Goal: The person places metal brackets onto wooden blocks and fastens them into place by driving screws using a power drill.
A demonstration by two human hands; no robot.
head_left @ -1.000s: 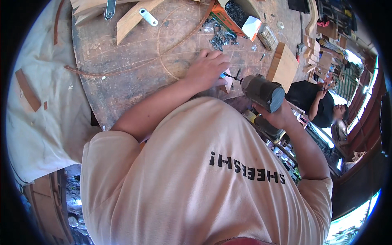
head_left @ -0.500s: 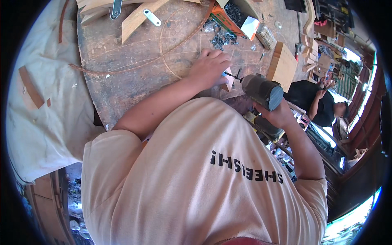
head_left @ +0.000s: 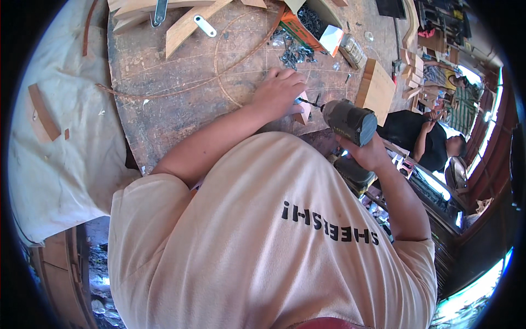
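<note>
Both hands are being kept busy at the near right edge of the counter (head_left: 164, 109). A small wooden block (head_left: 303, 114) is being pressed down on the scratched wooden top by the left hand (head_left: 280, 90), its fingers curled over and beside the block. A cordless drill (head_left: 349, 122) is being gripped by the right hand (head_left: 366, 153), closed around the handle beneath the grey-green body. The drill is being held level, its thin bit (head_left: 310, 102) pointing left and meeting the block just beside the left fingertips. A curved pencil line is being crossed by the left forearm on the counter.

Farther away, an open cardboard box (head_left: 307, 24) of dark screws is lying tilted, with loose screws (head_left: 293, 52) scattered just near it. A flat wooden board (head_left: 377, 88) is leaning at the right edge of the counter, near the drill. Curved wooden strips (head_left: 186, 22) are lying at the far side. Well off to the right, another person in a dark shirt (head_left: 411, 134) is bending over.
</note>
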